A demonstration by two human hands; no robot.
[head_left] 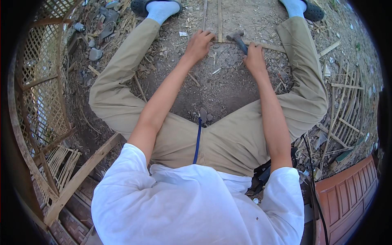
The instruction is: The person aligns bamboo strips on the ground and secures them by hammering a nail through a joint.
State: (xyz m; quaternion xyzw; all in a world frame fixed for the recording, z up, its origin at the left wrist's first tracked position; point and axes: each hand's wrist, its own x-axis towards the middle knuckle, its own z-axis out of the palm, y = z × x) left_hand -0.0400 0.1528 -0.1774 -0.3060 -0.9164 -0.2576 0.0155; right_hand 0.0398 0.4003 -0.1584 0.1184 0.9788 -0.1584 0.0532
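My right hand is closed round the handle of a hammer, whose head points away from me and left, just over a thin crosswise wooden strip. My left hand is closed at the strip's left end, fingers curled down where a lengthwise strip meets it. What sits under those fingertips is partly hidden. Between the hands, a second lengthwise strip runs away from the crosswise one. All these strips lie low on the dirt between my outstretched legs.
Slatted wooden pieces lie on the right, above a brown panelled board and a black cable. A lattice screen and a wooden beam stand left. Stones and wood scraps litter the ground.
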